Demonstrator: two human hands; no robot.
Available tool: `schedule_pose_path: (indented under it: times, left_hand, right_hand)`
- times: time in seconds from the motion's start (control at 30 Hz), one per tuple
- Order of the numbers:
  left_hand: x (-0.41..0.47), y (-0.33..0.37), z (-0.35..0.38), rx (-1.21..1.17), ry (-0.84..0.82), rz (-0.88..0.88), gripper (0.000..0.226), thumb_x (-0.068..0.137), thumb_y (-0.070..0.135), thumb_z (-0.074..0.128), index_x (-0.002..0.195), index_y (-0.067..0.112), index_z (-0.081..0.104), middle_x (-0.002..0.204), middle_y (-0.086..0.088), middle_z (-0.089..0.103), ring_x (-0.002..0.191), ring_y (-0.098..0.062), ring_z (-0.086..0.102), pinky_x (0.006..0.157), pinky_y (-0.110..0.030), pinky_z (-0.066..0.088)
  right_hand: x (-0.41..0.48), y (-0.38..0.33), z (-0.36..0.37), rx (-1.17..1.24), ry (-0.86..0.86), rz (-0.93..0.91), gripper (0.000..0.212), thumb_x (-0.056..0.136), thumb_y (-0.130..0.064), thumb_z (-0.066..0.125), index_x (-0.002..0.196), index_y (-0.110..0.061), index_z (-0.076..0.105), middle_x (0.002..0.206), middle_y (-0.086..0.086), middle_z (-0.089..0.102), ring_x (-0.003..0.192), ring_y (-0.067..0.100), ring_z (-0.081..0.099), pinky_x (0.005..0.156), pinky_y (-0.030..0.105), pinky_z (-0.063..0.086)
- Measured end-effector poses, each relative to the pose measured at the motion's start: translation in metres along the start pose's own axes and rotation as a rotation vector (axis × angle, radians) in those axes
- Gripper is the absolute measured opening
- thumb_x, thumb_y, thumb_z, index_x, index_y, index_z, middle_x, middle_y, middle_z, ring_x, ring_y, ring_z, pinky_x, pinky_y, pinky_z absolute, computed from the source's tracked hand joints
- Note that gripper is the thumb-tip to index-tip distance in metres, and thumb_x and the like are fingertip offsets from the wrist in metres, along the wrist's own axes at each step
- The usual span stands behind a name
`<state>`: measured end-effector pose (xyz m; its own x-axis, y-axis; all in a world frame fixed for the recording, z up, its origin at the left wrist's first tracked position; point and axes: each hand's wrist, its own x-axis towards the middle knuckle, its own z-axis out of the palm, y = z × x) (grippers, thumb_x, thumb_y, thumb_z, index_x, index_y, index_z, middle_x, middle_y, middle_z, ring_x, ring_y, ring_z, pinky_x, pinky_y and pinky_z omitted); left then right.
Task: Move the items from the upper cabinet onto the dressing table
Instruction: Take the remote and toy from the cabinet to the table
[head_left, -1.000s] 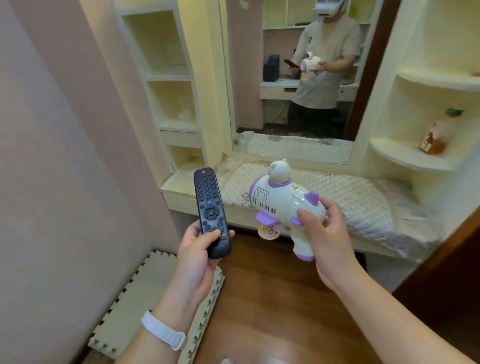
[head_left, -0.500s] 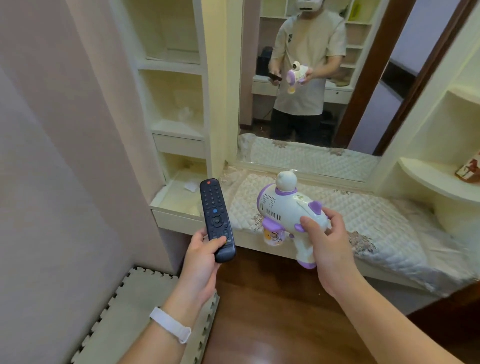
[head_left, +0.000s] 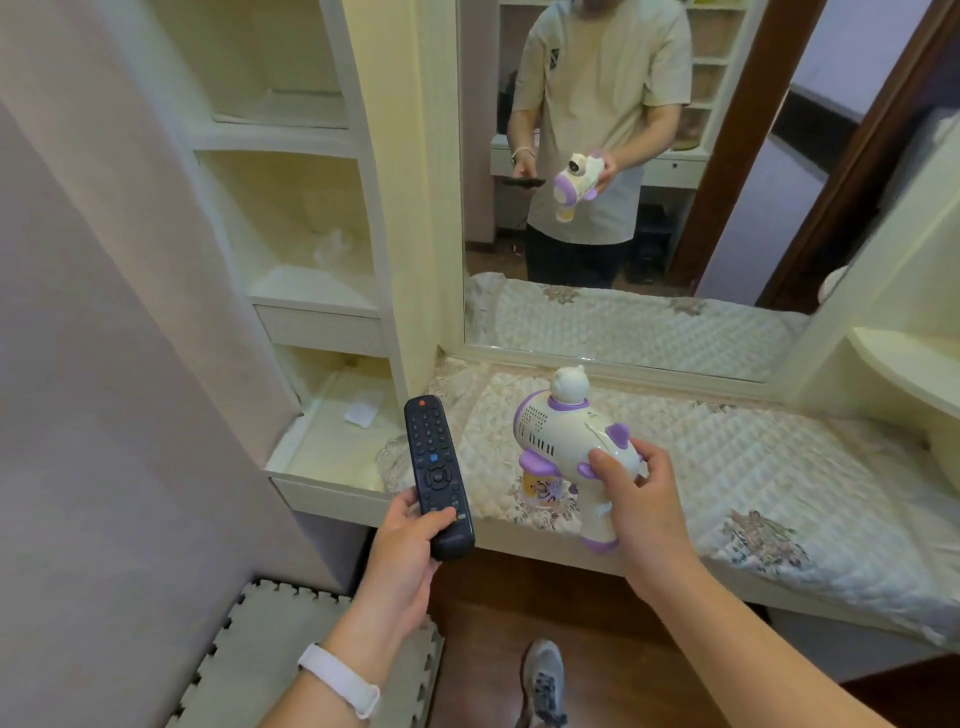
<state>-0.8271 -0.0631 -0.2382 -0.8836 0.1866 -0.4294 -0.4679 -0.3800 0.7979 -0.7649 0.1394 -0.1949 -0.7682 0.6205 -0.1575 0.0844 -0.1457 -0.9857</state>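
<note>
Remote control (head_left: 438, 475) up in the left hand (head_left: 407, 564), pinched at its bottom end, hovering over the dressing table (head_left: 727, 467) edge! Right hand (head_left: 636, 506) wraps the toy bubble gun (head_left: 569, 441) above the quilted cover (head_left: 779, 457). Risk: that low pinch could let the remote tip floorward, and the top-heavy toy could topple on soft padding.

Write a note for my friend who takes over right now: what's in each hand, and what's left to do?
Left hand: holds the black remote by its lower end.
Right hand: grips the white and purple toy gun near its handle.
Both things are in the air above the front of the dressing table, which has a quilted cover.
Done: both carried to the table.
Left: set both down on the cover.
</note>
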Motion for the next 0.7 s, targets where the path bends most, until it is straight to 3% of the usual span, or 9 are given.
schedule_pose_path:
  times: [0.17,0.3,0.57,0.7]
  left_hand:
    - [0.07,0.003,0.019,0.056,0.088,-0.036,0.037,0.089,-0.012,0.052,0.12,0.007,0.052,0.101,-0.012,0.068,0.088,-0.026,0.064,0.078,-0.041,0.049]
    - [0.128,0.01,0.037,0.171,0.16,-0.071,0.033,0.089,-0.012,0.052,0.115,0.007,0.053,0.095,-0.013,0.067,0.081,-0.025,0.063,0.069,-0.036,0.049]
    - [0.226,0.005,0.064,0.294,0.22,-0.161,0.041,0.088,-0.008,0.056,0.126,0.007,0.051,0.115,-0.019,0.066,0.092,-0.028,0.066,0.073,-0.038,0.051]
    - [0.255,0.004,0.064,0.303,0.219,-0.221,0.039,0.089,-0.007,0.057,0.125,0.008,0.05,0.112,-0.016,0.067,0.09,-0.027,0.066,0.074,-0.039,0.051]
  right_hand:
    - [0.089,0.021,0.021,0.007,-0.022,0.093,0.037,0.087,-0.024,0.07,0.117,-0.023,0.047,0.106,0.002,0.062,0.087,0.023,0.068,0.061,0.035,0.054]
    - [0.157,0.037,0.033,0.011,-0.025,0.183,0.042,0.084,-0.028,0.073,0.116,-0.025,0.046,0.109,0.003,0.062,0.093,0.025,0.068,0.079,0.047,0.058]
    - [0.247,0.062,0.05,0.004,-0.025,0.296,0.043,0.088,-0.032,0.069,0.12,-0.018,0.043,0.105,0.0,0.061,0.089,0.016,0.066,0.073,0.032,0.053]
    - [0.265,0.075,0.061,0.0,-0.008,0.368,0.043,0.089,-0.039,0.065,0.119,-0.019,0.042,0.105,0.002,0.062,0.09,0.019,0.066,0.081,0.042,0.056]
